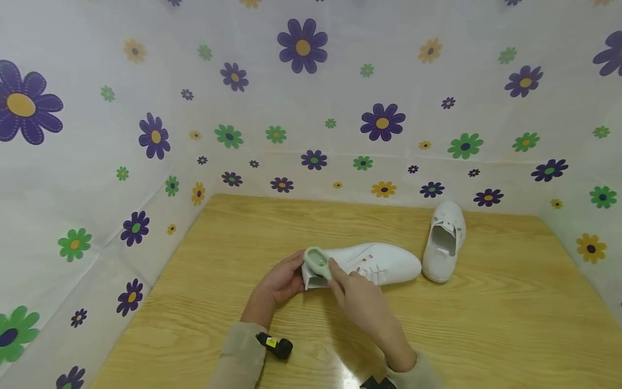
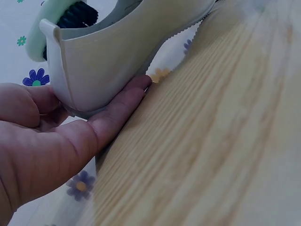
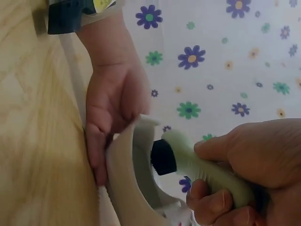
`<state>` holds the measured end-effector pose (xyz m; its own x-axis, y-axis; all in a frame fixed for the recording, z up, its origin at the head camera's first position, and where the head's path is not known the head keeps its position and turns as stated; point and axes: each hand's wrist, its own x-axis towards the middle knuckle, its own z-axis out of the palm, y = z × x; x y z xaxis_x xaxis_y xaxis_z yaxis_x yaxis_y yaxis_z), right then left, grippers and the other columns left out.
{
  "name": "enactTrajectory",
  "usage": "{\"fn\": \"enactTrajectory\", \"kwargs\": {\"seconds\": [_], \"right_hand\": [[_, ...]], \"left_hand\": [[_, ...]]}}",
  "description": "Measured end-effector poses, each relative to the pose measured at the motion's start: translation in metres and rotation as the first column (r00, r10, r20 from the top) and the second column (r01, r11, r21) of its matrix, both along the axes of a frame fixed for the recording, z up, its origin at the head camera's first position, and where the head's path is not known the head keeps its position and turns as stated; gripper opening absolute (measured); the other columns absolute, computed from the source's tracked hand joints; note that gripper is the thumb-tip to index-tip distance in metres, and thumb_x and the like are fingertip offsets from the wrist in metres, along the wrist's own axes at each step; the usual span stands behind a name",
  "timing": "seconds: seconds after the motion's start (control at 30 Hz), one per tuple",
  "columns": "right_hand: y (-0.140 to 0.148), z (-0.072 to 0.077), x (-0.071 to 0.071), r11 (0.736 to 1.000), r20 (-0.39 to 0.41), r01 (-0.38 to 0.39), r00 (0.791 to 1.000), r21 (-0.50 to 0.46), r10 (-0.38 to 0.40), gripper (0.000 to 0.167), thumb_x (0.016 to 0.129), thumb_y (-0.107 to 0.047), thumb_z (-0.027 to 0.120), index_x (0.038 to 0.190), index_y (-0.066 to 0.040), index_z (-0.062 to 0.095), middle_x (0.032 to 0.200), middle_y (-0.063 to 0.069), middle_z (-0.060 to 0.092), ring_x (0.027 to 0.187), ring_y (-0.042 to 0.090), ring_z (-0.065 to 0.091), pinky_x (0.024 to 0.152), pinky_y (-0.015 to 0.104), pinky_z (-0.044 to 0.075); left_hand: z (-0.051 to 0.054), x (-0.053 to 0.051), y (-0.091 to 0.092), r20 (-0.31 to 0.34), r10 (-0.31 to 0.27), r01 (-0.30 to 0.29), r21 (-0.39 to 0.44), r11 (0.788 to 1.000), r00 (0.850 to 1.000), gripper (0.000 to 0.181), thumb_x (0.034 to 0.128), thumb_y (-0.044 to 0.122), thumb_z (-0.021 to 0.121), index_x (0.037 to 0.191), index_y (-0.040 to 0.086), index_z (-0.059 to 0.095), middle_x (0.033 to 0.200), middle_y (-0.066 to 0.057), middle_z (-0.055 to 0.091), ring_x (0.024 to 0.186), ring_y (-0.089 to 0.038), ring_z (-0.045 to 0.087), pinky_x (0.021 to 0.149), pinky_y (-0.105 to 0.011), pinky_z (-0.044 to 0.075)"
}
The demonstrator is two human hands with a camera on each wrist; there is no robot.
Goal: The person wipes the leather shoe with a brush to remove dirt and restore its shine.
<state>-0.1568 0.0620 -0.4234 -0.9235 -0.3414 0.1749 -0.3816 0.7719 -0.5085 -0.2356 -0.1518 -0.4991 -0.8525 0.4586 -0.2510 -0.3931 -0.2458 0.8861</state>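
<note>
A white lace-up shoe [image 1: 393, 262] lies on the table with its toe to the right. My left hand [image 1: 282, 280] grips it round the heel, and in the left wrist view the thumb and fingers lie on either side of the heel [image 2: 89, 70]. In my right hand [image 1: 364, 302] is a pale green brush [image 1: 317, 260], held by its handle [image 3: 221, 179]. Its dark bristles [image 3: 163, 157] are at the shoe's opening, by the heel rim. Whether they touch the lining cannot be made out.
The other white shoe [image 1: 439, 272] stands to the right, just past the first one's toe, its opening facing me. Flower-printed sheeting [image 1: 335, 97] walls in the wooden table [image 1: 252, 227] at the back and both sides. Dark devices [image 1: 277, 346] are strapped to both wrists.
</note>
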Motion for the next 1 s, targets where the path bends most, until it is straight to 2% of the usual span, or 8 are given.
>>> {"fn": "enactTrajectory", "kwargs": {"seconds": [0.23, 0.3, 0.37, 0.47, 0.6, 0.7, 0.77, 1.0], "right_hand": [[0.046, 0.015, -0.006, 0.992, 0.08, 0.127, 0.988, 0.028, -0.129, 0.047, 0.104, -0.024, 0.05, 0.148, -0.006, 0.046, 0.069, 0.007, 0.054, 0.057, 0.017, 0.044, 0.051, 0.033, 0.036], [0.065, 0.02, -0.006, 0.986, 0.11, 0.164, 0.98, 0.043, -0.168, 0.048, 0.105, -0.024, 0.047, 0.149, -0.005, 0.043, 0.077, 0.013, 0.06, 0.058, 0.018, 0.045, 0.051, 0.033, 0.036], [0.081, 0.024, -0.005, 0.979, 0.123, 0.2, 0.971, 0.05, -0.205, 0.049, 0.105, -0.024, 0.046, 0.149, -0.002, 0.042, 0.098, 0.022, 0.066, 0.059, 0.019, 0.046, 0.051, 0.033, 0.035], [0.095, 0.027, -0.004, 0.973, 0.113, 0.226, 0.966, 0.058, -0.231, 0.05, 0.105, -0.023, 0.046, 0.149, 0.001, 0.04, 0.127, 0.027, 0.061, 0.068, 0.024, 0.056, 0.055, 0.036, 0.041], [0.08, 0.015, -0.011, 0.975, 0.057, 0.217, 0.974, 0.037, -0.219, 0.05, 0.105, -0.022, 0.047, 0.149, 0.0, 0.04, 0.102, 0.029, 0.067, 0.065, 0.025, 0.056, 0.054, 0.037, 0.043], [0.06, 0.004, -0.016, 0.982, 0.021, 0.184, 0.983, 0.031, -0.185, 0.049, 0.105, -0.023, 0.05, 0.15, -0.005, 0.041, 0.083, 0.02, 0.063, 0.058, 0.02, 0.047, 0.05, 0.033, 0.038], [0.054, 0.001, -0.016, 0.985, 0.027, 0.17, 0.985, 0.029, -0.171, 0.05, 0.105, -0.023, 0.051, 0.151, -0.008, 0.041, 0.086, 0.019, 0.062, 0.06, 0.019, 0.046, 0.05, 0.032, 0.037], [0.087, 0.008, -0.013, 0.968, 0.07, 0.251, 0.965, 0.014, -0.252, 0.049, 0.106, -0.023, 0.047, 0.15, -0.005, 0.041, 0.071, 0.014, 0.057, 0.05, 0.016, 0.041, 0.046, 0.031, 0.035]], "left_hand": [[0.0, 0.0, 0.003, 0.01, 0.003, -0.003, 0.006, 1.0, 1.0, 0.048, 0.1115, 0.028, 0.019, 0.153, 0.008, 0.031, 0.145, -0.018, 0.041, 0.116, -0.022, 0.054, 0.089, -0.039, 0.05], [0.002, 0.001, 0.002, 0.003, 0.005, -0.005, -0.005, 1.0, 1.0, 0.048, 0.1115, 0.029, 0.019, 0.153, 0.008, 0.031, 0.145, -0.019, 0.041, 0.115, -0.022, 0.055, 0.089, -0.04, 0.05], [0.003, 0.001, 0.002, -0.005, 0.0, 0.0, -0.014, 1.0, 1.0, 0.048, 0.1114, 0.029, 0.019, 0.153, 0.008, 0.03, 0.146, -0.021, 0.039, 0.116, -0.023, 0.055, 0.089, -0.04, 0.05], [0.005, 0.001, 0.001, -0.007, -0.002, 0.002, -0.018, 1.0, 1.0, 0.049, 0.1115, 0.029, 0.02, 0.154, 0.008, 0.029, 0.147, -0.022, 0.038, 0.117, -0.024, 0.055, 0.09, -0.04, 0.05], [0.003, 0.001, -0.003, -0.001, 0.016, -0.016, -0.026, 1.0, 1.0, 0.049, 0.1115, 0.028, 0.019, 0.155, 0.007, 0.026, 0.147, -0.022, 0.037, 0.116, -0.024, 0.054, 0.089, -0.039, 0.05], [0.001, 0.0, -0.004, 0.003, 0.041, -0.041, -0.026, 0.999, 0.999, 0.049, 0.1114, 0.028, 0.02, 0.155, 0.007, 0.026, 0.147, -0.022, 0.037, 0.115, -0.024, 0.054, 0.089, -0.039, 0.05], [0.001, 0.0, -0.002, -0.003, 0.042, -0.042, -0.022, 0.999, 0.999, 0.049, 0.1114, 0.028, 0.019, 0.155, 0.007, 0.026, 0.147, -0.023, 0.037, 0.116, -0.024, 0.053, 0.089, -0.039, 0.05], [-0.001, -0.003, 0.005, -0.007, 0.068, -0.068, -0.042, 0.997, 0.998, 0.048, 0.1115, 0.029, 0.021, 0.153, 0.009, 0.032, 0.148, -0.023, 0.038, 0.12, -0.028, 0.053, 0.089, -0.044, 0.051]]}}
